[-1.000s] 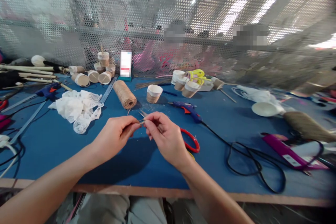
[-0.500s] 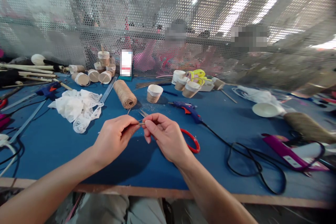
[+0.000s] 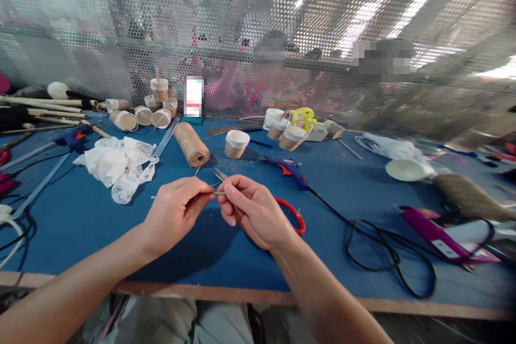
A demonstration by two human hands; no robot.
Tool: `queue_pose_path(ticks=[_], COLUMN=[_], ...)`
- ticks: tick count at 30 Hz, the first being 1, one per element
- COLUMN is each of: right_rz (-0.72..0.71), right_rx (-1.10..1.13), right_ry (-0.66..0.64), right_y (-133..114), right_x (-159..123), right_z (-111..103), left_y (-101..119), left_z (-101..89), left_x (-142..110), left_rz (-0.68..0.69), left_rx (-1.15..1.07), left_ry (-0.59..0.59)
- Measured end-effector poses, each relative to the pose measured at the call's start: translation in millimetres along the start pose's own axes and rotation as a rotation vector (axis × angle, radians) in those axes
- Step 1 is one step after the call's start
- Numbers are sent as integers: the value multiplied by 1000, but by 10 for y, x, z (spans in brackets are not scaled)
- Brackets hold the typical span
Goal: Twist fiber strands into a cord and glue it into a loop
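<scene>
My left hand (image 3: 173, 215) pinches a short length of brown twine (image 3: 218, 193) between thumb and forefinger. The fingers of my right hand (image 3: 256, 209) close on the same twine, just to the right of my left fingertips. Beyond my hands lies a spool of twine (image 3: 192, 145), a loose strand trailing from it towards my left hand. Scissors with red handles (image 3: 296, 216) rest on the table, partly hidden under my right hand, their blade tips showing above it. Behind them stands a small twine-wrapped cup (image 3: 237, 144) with a white lace rim.
A blue glue gun (image 3: 288, 169) lies right of centre, its black cord running to a purple power strip (image 3: 431, 231). White lace (image 3: 121, 164) is heaped at left. Several wrapped cups (image 3: 160, 88) stand at the back left, others (image 3: 293, 137) right. A perforated metal screen (image 3: 226, 21) closes the back.
Both hands stay almost in place, still pinching the twine. My right fingers have shifted slightly, and a bit more twine shows between the hands.
</scene>
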State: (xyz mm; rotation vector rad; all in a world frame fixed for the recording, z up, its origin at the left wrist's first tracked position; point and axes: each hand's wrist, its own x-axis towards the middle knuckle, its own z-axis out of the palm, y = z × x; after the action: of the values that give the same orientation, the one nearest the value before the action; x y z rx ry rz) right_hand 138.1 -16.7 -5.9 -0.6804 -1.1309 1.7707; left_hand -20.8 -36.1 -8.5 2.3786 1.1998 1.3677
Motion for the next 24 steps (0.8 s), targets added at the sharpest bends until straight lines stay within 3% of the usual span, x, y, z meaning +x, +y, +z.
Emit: queue_pose_path(ticks=[7,16,21,24], right_rz=[-5,-150,-182,-204], right_rx=[-26,-561,-573,-763], right_ry=[9,214,186,198], right_y=[-28,55,47,41], right_x=[-6,-28,-21,-25], right_z=[5,41,8,-10], left_y=[-29,-47,-50,-40], left_z=[13,57,70,75], left_x=[6,-4,-1,9], left_rz=[22,46,8,17], left_rx=[53,91,95,110], left_ry=[60,61,67,55])
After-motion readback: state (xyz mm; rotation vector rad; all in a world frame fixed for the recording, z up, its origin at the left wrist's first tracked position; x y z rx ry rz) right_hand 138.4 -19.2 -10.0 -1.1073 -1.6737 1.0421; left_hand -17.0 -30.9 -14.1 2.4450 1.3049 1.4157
